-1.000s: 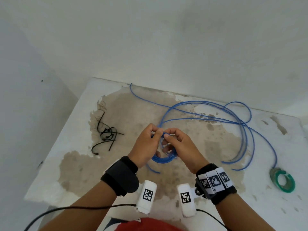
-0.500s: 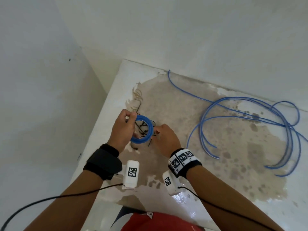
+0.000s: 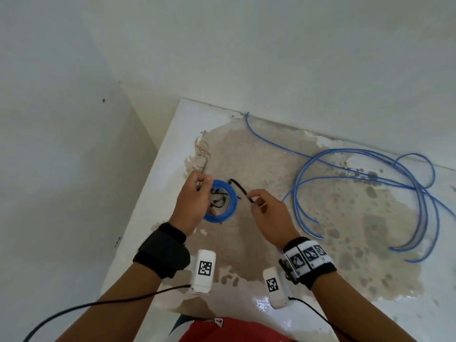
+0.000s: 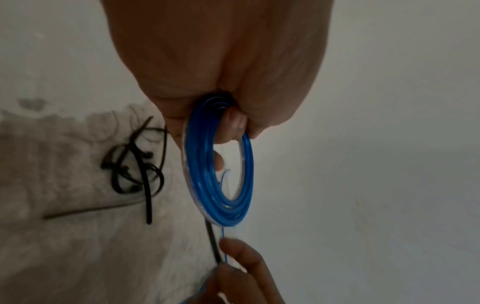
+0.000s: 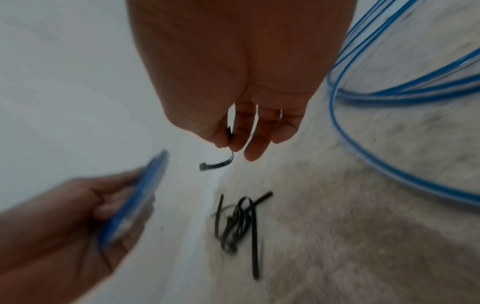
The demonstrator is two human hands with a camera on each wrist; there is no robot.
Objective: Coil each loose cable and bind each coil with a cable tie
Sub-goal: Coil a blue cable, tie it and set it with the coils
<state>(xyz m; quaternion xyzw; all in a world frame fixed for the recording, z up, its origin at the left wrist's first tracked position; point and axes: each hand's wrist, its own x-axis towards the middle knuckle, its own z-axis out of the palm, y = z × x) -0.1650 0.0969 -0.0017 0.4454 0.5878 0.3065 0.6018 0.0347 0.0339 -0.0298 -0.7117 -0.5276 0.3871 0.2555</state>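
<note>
My left hand (image 3: pixel 197 201) grips a small blue cable coil (image 3: pixel 230 201) by its left side and holds it above the table. In the left wrist view the blue cable coil (image 4: pixel 221 174) hangs edge-on from the fingers. My right hand (image 3: pixel 264 208) pinches one black cable tie (image 3: pixel 240 188) between thumb and forefinger, just right of the coil. The black cable tie (image 5: pixel 218 163) curls below those fingertips in the right wrist view. A heap of black cable ties (image 5: pixel 239 222) lies on the table under both hands. Loose blue cable (image 3: pixel 370 183) sprawls to the right.
The table (image 3: pixel 246 245) is white with a large worn brown patch and stands in a corner of white walls. Its left edge (image 3: pixel 138 211) runs close beside my left hand. A red garment (image 3: pixel 234 332) shows at the bottom.
Both hands moved left from the table's middle to the tie heap with the coil. The right hand let go of the coil, reached into the heap and lifted out one black tie.
</note>
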